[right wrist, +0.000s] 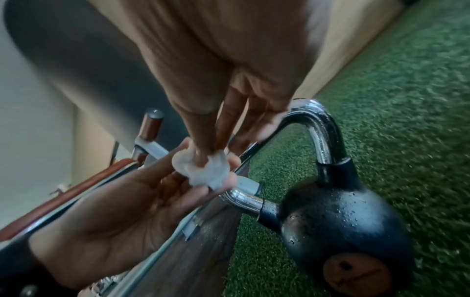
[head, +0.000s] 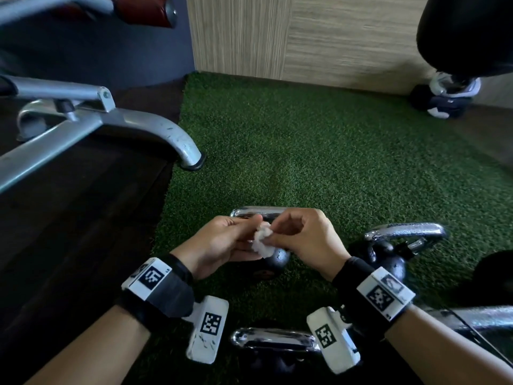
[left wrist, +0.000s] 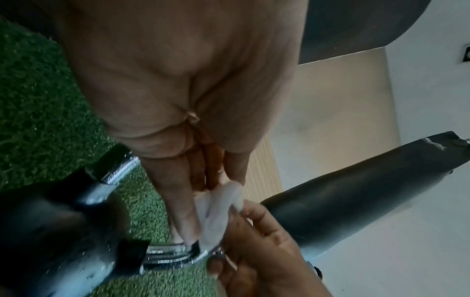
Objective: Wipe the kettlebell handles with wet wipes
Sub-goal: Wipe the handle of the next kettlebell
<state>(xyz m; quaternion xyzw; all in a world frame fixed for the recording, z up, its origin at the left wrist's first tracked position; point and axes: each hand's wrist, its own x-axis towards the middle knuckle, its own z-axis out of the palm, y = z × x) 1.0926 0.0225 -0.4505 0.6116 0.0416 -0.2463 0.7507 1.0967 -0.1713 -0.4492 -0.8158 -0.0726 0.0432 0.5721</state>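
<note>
Both hands meet just above the middle kettlebell (head: 273,261), which sits on the green turf (head: 333,151). The left hand (head: 222,245) and the right hand (head: 308,240) pinch a crumpled white wipe (head: 262,243) between them, fingertips of each curled onto it. The wipe hangs just over the chrome handle (head: 261,212), close to it; whether it touches the metal I cannot tell. From the right wrist, the handle arches up from the black ball, beaded with droplets. A second kettlebell (head: 388,259) stands to the right on the turf, near the right wrist, and another handle (head: 274,339) shows between the forearms, nearer the person. A grey bench frame (head: 111,126) stands to the left, its foot at the turf's edge.
</note>
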